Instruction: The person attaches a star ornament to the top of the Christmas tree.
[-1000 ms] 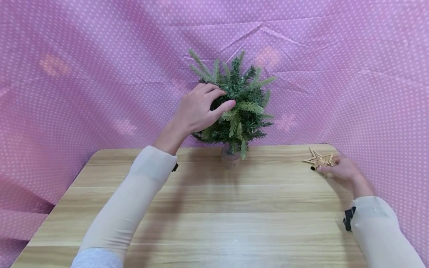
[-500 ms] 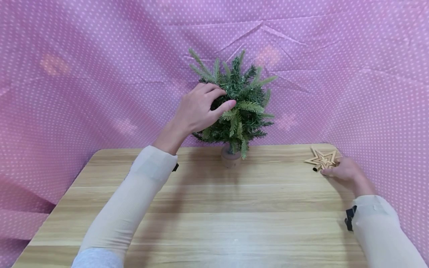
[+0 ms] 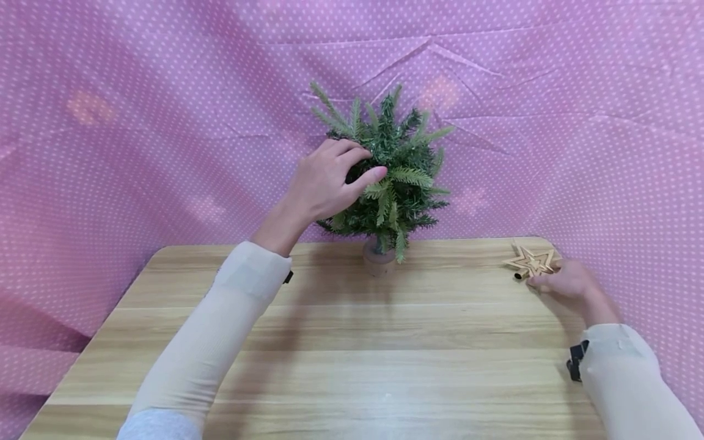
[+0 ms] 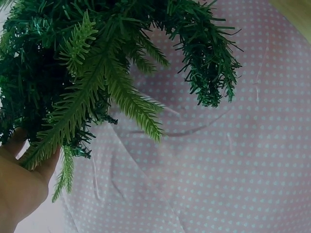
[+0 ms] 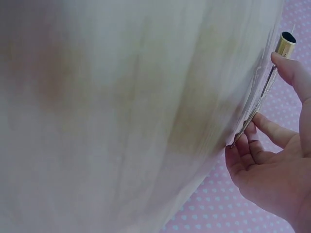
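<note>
A small artificial Christmas tree (image 3: 412, 153) stands on a round wooden base (image 3: 379, 263) near the table's back edge. My left hand (image 3: 327, 180) reaches into its left side, with curved fingers and thumb about the branches; some fingertips are hidden among the needles. The left wrist view shows the hand (image 4: 22, 189) low at the left, beneath green sprigs (image 4: 80, 97). At the table's back right corner, my right hand (image 3: 569, 284) pinches a gold star tree topper (image 3: 533, 263). Seen edge-on in the right wrist view, the star carries a short hollow tube (image 5: 285, 44) beside the thumb.
The wood-grain table (image 3: 352, 330) has rounded back corners. Pink polka-dot cloth (image 3: 220, 122) hangs behind the tree and along both sides of the table.
The star topper has shifted slightly right and its angle has changed a little in my right hand. My left hand stays in the same place at the tree.
</note>
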`<state>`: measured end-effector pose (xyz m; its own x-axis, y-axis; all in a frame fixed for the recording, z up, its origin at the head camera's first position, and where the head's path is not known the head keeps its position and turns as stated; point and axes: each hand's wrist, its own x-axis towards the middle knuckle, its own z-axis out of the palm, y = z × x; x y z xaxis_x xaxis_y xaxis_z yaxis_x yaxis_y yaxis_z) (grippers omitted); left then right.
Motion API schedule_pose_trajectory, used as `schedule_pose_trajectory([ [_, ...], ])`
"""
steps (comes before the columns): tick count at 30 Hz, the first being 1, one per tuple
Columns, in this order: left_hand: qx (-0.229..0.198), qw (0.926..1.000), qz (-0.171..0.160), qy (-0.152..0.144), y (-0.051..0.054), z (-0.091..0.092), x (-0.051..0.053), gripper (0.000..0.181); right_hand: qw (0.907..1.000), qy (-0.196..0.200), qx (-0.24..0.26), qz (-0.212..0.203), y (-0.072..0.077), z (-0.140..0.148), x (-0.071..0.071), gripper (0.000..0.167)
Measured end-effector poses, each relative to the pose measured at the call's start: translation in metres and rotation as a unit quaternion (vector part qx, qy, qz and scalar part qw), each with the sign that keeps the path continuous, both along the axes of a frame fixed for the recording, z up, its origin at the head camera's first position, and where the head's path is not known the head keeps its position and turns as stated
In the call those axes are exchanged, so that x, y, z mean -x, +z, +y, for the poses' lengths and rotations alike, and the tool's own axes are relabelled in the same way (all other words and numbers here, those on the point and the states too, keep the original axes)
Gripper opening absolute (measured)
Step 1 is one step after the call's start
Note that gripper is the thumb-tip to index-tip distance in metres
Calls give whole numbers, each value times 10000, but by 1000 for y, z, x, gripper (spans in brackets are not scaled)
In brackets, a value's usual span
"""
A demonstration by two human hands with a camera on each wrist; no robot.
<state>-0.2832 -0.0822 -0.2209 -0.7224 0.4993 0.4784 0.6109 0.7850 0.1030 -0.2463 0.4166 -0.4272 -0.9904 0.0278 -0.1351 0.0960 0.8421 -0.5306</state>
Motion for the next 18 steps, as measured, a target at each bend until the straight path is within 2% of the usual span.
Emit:
schedule_pose_trajectory([
  [8,72,10000,7,14,0,1,-1,69,9991,-142,389,-52,-3,-2,0,75],
  [14,96,9999,15,56,1,2,-1,70,9946,-332,968,-175,-2,-6,-1,81],
  [18,83,10000,38,29,0,1,-2,69,9952,-384,903,-30,1,-7,-2,85],
])
